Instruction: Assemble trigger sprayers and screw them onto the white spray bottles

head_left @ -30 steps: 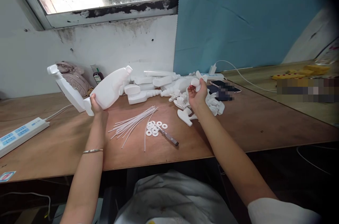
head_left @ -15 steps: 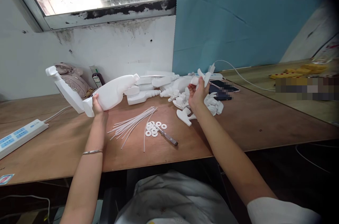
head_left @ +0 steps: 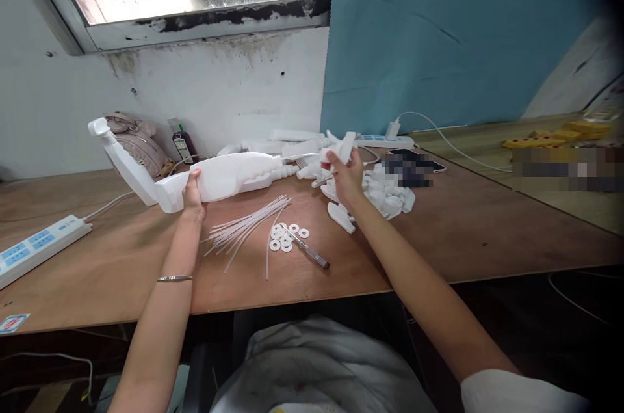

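The left grip [head_left: 193, 194] is closed round the bottle [head_left: 227, 175], thumb on top, near its base. The bottle lies almost level in it, its neck pointing across towards the right grip [head_left: 350, 180]. The right grip is pinched narrow on a spray head [head_left: 345, 147], held up just beyond the bottle's mouth. From the spray head a thin tube [head_left: 303, 156] runs back left to that mouth; whether its end is inside, I cannot tell

Left of the left grip, another bottle with a white top [head_left: 127, 169] slants up and away, its lower end beside the held bottle's base. Behind it are a bag [head_left: 141, 145] and a dark bottle [head_left: 182, 143]. Well out to the left of that grip, nearer the body, is a power strip [head_left: 43, 245]

Between the two grips and nearer the body, a bundle of tubes [head_left: 248, 224] lies on the bench [head_left: 419, 250], with rings [head_left: 285, 246] just right of it and a screwdriver [head_left: 313, 254] across them. Past the gap between the grips is a heap of bottles [head_left: 295, 147]. Beside and under the right grip spreads a pile of spray heads [head_left: 390, 199]; farther right and behind, a phone [head_left: 402, 154], partly blurred out, and a second strip [head_left: 385, 140] with a charger [head_left: 392, 130] in it
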Demonstrator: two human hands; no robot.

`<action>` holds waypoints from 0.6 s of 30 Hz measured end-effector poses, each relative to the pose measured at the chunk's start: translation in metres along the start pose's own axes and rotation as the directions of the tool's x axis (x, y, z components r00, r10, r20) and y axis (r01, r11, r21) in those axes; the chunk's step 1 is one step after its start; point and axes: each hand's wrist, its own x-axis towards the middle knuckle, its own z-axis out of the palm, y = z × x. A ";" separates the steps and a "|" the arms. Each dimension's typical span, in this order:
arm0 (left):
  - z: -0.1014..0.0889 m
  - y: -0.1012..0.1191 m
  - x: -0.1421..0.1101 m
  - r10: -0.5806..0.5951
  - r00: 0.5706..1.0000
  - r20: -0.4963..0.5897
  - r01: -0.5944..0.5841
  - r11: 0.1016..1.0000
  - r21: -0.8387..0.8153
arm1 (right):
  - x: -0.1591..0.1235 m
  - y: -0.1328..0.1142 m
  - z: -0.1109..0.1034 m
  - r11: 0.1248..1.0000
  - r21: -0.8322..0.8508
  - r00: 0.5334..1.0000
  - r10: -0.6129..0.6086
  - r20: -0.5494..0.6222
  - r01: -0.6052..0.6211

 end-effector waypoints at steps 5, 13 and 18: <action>0.003 -0.002 -0.007 -0.055 0.995 0.079 0.052 0.998 0.034 | -0.019 0.013 0.003 0.980 -0.196 0.960 0.065 0.273 -0.011; 0.004 -0.003 -0.011 -0.111 0.986 0.121 0.101 0.992 0.082 | -0.031 0.011 0.006 0.935 -0.305 0.892 -0.027 0.452 0.183; 0.005 -0.003 -0.012 -0.119 0.980 0.158 0.108 0.991 0.079 | -0.034 0.009 0.009 0.936 -0.309 0.907 -0.025 0.420 0.169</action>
